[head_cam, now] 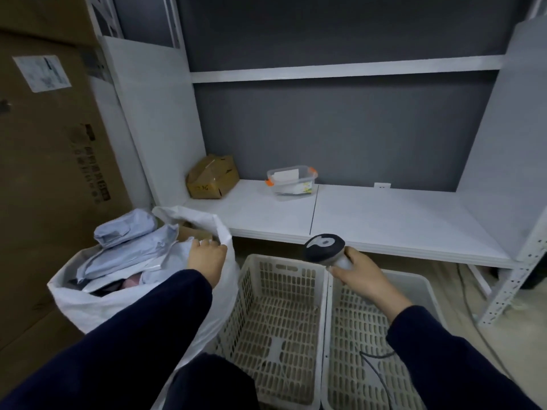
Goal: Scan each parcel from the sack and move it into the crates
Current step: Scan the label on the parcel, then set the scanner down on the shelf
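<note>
On my feed the person wears a dark navy top with long sleeves of plain, smooth cloth. The left sleeve (142, 321) ends in a soft, unbanded cuff at the wrist, and the right sleeve (444, 350) ends the same way. The left hand (205, 258) and right hand (361, 273) are bare. A leg (213, 383) shows in similar dark cloth.

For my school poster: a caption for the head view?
Left hand reaches into the sack; right hand holds the scanner above two crates.
</note>
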